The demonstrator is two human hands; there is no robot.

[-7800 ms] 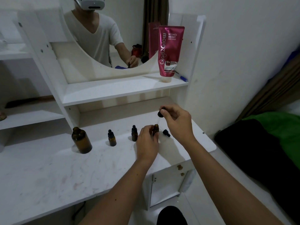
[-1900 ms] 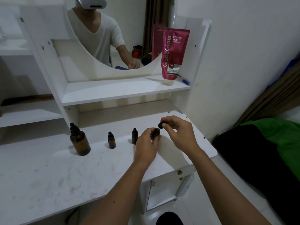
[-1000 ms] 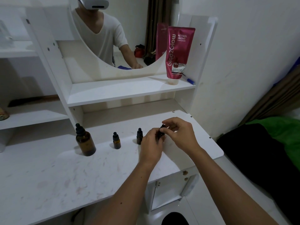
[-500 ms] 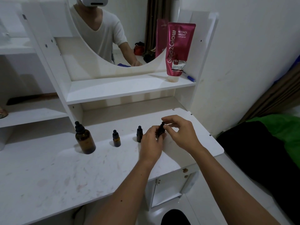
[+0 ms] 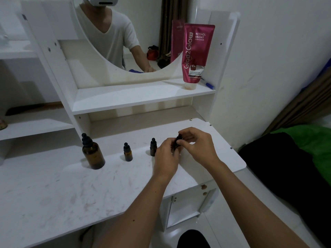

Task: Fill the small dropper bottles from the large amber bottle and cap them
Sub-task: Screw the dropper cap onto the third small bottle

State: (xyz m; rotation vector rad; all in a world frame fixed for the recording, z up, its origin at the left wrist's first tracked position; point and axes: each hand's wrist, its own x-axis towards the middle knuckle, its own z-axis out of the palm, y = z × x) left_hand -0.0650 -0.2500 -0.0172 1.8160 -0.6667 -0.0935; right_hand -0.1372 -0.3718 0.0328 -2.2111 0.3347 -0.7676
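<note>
The large amber bottle (image 5: pixel 93 155) stands capped with a black dropper at the left of the white desk (image 5: pixel 53 190). Two small amber dropper bottles, one at the left (image 5: pixel 127 153) and one at the right (image 5: pixel 153 148), stand capped in a row beside it. My left hand (image 5: pixel 166 156) grips a third small dropper bottle (image 5: pixel 176 143), mostly hidden by the fingers. My right hand (image 5: pixel 196 146) pinches the black dropper cap (image 5: pixel 179 136) sitting on top of that bottle.
A pink tube of body serum (image 5: pixel 196 54) stands on the shelf above, with a blue pen (image 5: pixel 207 85) behind it. A round mirror (image 5: pixel 125 33) shows a person in a white shirt. The desk's right edge is near my right hand; a green and black bedding lies right.
The cap that my right hand held above the small bottle now sits on its neck. Both hands stay close together on that bottle. The large bottle's dropper cap is back on.
</note>
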